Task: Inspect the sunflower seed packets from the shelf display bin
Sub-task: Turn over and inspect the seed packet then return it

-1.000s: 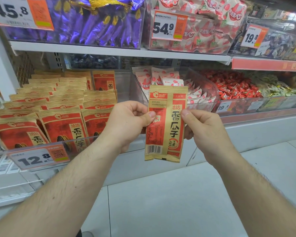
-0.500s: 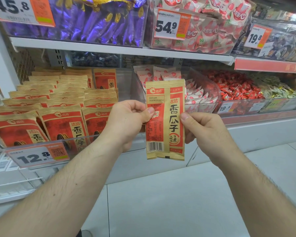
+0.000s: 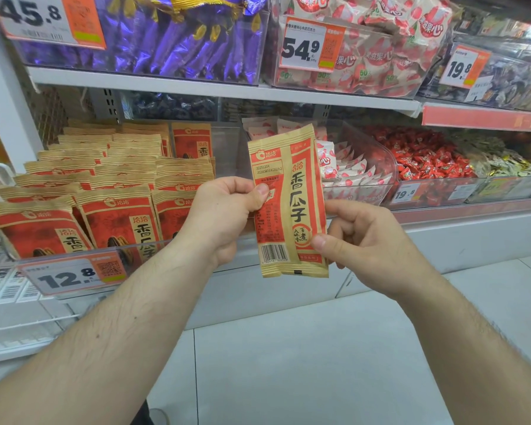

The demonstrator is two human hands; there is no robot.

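Observation:
I hold one tan and red sunflower seed packet point(image 3: 288, 204) upright in front of the shelf, its back with barcode and date print facing me. My left hand point(image 3: 224, 216) pinches its left edge near the middle, thumb on the front. My right hand point(image 3: 362, 240) pinches the lower right edge, thumb pressing on the printed seal. To the left, the clear display bin point(image 3: 74, 259) holds several rows of matching packets point(image 3: 117, 219) standing upright behind a 12.8 price tag point(image 3: 71, 276).
A clear bin of white and pink packets point(image 3: 356, 179) sits right behind the held packet, with red candies point(image 3: 423, 157) further right. The shelf above carries purple wrapped sweets point(image 3: 172, 35) and pink bags point(image 3: 374, 56). White floor tiles point(image 3: 304, 363) lie below.
The packet has tilted slightly, top leaning left, and risen a little. My right hand slid down from the packet's mid right edge to its lower right corner.

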